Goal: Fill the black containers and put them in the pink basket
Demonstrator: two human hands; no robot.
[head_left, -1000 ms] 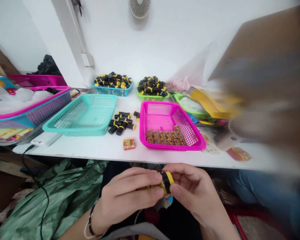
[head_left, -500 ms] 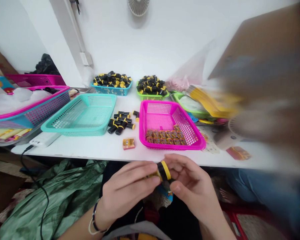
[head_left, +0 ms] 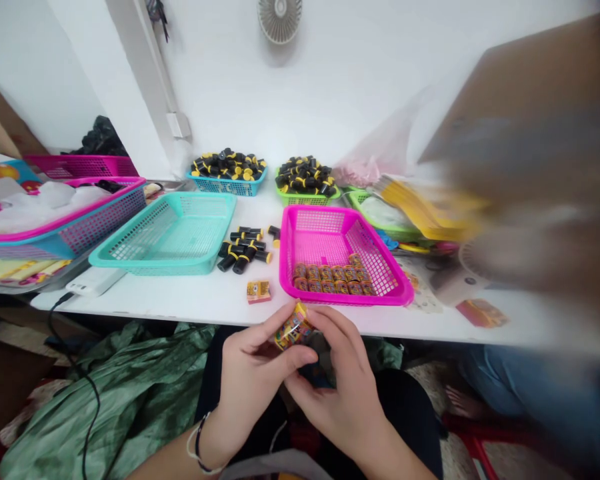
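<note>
A small cylindrical canister with a colourful printed wrapper is tilted between my two hands, in front of the table edge. My left hand grips it between thumb and fingers. Curled around its right side, my right hand presses fingertips at its upper end; part of the canister is hidden by the fingers. Just beyond lies a small stack of printed labels. Several similar wrapped canisters stand in rows in the pink basket. Loose black tubes with yellow ends lie left of that basket.
A turquoise basket sits at the left, beside a white power bank with a black cable. Behind are a blue basket and a green basket, both heaped with black-and-yellow tubes. A blurred person is close on the right.
The canister has been turned, so its printed side now faces me instead of its black-and-yellow end. My right hand has moved left and closed in on it.
</note>
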